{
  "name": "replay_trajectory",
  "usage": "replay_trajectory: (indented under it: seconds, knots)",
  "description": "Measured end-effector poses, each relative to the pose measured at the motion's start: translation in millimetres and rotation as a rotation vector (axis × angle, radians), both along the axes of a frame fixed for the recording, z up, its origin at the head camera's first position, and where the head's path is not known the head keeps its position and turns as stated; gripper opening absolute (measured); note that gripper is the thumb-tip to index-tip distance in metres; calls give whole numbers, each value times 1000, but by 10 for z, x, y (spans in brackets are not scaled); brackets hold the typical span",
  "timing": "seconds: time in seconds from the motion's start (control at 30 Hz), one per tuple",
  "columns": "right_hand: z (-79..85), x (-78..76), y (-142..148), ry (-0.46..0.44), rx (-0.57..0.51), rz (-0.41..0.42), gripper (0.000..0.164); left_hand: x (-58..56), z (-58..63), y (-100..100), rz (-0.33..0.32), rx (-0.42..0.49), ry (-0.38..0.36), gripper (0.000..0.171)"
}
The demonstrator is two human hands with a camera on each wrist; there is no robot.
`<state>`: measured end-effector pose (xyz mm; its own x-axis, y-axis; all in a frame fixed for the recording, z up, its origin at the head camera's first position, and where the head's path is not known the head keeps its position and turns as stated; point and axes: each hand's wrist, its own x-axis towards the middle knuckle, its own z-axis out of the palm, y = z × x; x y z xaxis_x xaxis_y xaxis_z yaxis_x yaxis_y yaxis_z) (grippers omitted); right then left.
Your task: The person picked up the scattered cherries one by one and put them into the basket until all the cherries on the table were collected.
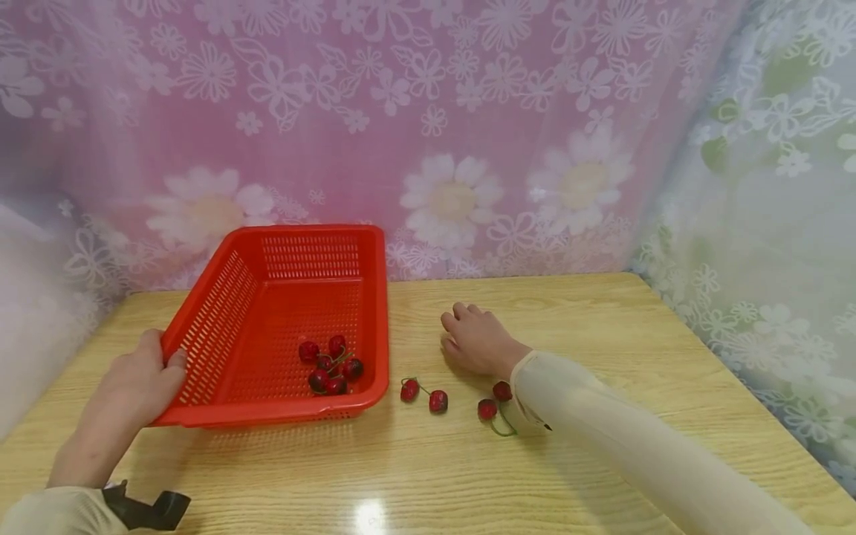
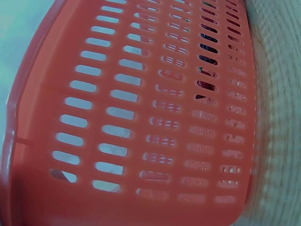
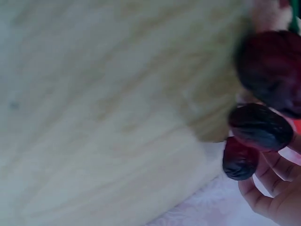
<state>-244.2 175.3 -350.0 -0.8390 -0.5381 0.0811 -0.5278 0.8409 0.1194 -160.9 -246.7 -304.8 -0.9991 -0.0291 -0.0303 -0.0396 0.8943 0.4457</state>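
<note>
At the left of the head view, my left hand [image 1: 134, 383] grips the near left rim of a red perforated plastic basket [image 1: 274, 412], which has several dark red cherries [image 1: 334, 386] inside. The left wrist view shows its slotted wall [image 2: 150, 84]. Right of the basket, my right hand [image 1: 476, 342] is over the table with its fingers curled. Small dark cherries [image 3: 260, 127] show against its fingers [image 3: 268, 176] in the right wrist view; the head view hides them. A larger cherry [image 3: 273, 70] appears nearer that camera.
On the wooden table [image 1: 321, 475], a cherry pair [image 1: 438, 402] joined by a stem lies just right of the basket. Another pair [image 1: 487, 409] lies beside the right sleeve. A pink floral cloth [image 1: 321, 163] hangs behind the table, and a pale one [image 1: 769, 260] at the right.
</note>
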Motion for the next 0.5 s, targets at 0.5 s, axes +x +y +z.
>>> replay_trajectory:
  seconds: [0.5]
  knots:
    - [-151, 142, 198, -47, -35, -71, 31, -14, -26, -3, 7, -2, 7, 49]
